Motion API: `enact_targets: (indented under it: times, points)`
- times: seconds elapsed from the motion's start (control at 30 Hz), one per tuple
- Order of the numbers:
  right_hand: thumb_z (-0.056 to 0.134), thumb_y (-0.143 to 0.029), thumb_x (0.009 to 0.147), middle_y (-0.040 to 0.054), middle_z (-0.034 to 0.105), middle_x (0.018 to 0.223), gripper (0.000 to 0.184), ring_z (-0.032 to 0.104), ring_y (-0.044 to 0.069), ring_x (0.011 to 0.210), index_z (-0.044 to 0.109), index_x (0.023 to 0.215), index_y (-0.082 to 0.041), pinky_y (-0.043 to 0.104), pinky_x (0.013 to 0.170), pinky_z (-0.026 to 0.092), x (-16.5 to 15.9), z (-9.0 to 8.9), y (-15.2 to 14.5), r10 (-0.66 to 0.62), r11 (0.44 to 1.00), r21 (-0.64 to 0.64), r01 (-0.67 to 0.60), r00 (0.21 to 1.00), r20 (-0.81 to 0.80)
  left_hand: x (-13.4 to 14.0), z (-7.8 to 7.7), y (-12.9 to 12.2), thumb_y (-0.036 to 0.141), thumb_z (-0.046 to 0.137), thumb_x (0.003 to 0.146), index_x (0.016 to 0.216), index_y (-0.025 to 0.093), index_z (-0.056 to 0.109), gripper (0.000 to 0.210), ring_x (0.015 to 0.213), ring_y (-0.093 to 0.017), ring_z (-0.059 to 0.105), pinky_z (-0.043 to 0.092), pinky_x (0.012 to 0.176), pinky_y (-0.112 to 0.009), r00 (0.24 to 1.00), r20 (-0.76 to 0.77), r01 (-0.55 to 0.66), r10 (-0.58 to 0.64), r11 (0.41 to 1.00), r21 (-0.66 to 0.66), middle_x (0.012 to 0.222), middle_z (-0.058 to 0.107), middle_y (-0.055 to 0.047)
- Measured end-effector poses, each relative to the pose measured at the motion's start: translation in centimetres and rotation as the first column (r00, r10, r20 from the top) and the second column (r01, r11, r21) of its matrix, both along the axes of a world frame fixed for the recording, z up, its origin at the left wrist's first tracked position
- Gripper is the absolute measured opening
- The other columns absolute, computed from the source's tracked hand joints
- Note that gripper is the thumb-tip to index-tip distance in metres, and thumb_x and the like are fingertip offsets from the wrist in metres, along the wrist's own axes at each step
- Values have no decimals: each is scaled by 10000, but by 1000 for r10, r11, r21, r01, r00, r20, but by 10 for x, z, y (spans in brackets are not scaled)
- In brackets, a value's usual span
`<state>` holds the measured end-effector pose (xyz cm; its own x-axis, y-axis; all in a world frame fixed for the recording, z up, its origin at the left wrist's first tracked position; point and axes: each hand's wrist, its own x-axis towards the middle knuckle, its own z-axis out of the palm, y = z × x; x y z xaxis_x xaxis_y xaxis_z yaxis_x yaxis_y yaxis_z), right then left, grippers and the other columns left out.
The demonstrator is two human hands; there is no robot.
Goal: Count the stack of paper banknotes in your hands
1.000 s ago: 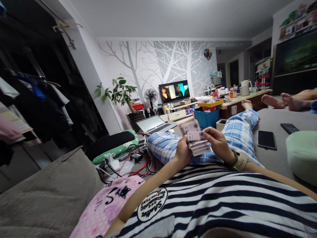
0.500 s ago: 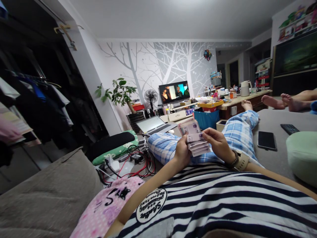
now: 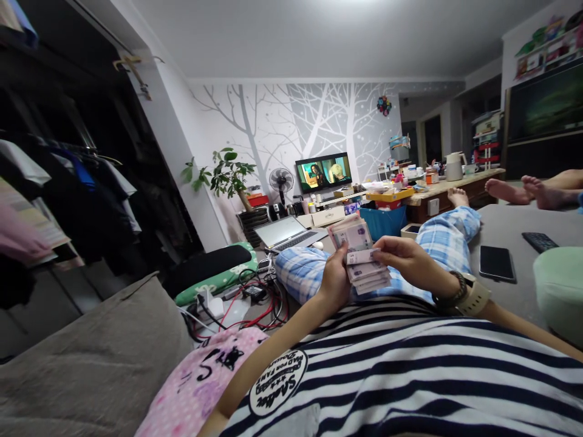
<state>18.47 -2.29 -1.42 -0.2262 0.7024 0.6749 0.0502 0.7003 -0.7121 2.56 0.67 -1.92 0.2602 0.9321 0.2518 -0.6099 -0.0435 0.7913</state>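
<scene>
Two hands hold a stack of banknotes (image 3: 362,261) above the lap: the left hand (image 3: 334,280) clamps it from below, the right hand (image 3: 405,258) pinches the top note. Loose notes could slide onto the bed (image 3: 510,227) if the left grip slackens.
</scene>
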Motion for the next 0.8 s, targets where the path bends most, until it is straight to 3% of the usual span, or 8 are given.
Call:
enact_targets:
  times: [0.3,0.53,0.8]
  points:
    - [650,-410,815,12,617,703,223,526,152,663,696,798,-192,269,598,443,1,4,-8,-3,1000,-10,3,1000,18,-2,4,-6,430,657,778,910,123,661,335,835,-271,695,557,777,-397,999,-35,-3,3,1000,-10,814,722,-96]
    - [640,-466,815,5,578,684,283,490,144,642,640,725,-197,270,597,422,-12,-9,1,-57,998,-1,57,981,-188,-3,1,-2,384,668,755,857,128,664,277,857,-276,690,546,773,-380,999,-24,-33,34,999,36,775,720,-84]
    - [657,-476,797,-7,530,671,295,448,128,622,632,737,-189,254,569,386,-11,-10,8,-53,998,-37,45,966,-254,6,1,3,411,667,742,825,125,656,298,878,-281,688,532,803,-384,1000,-3,-13,13,1000,21,790,724,-93]
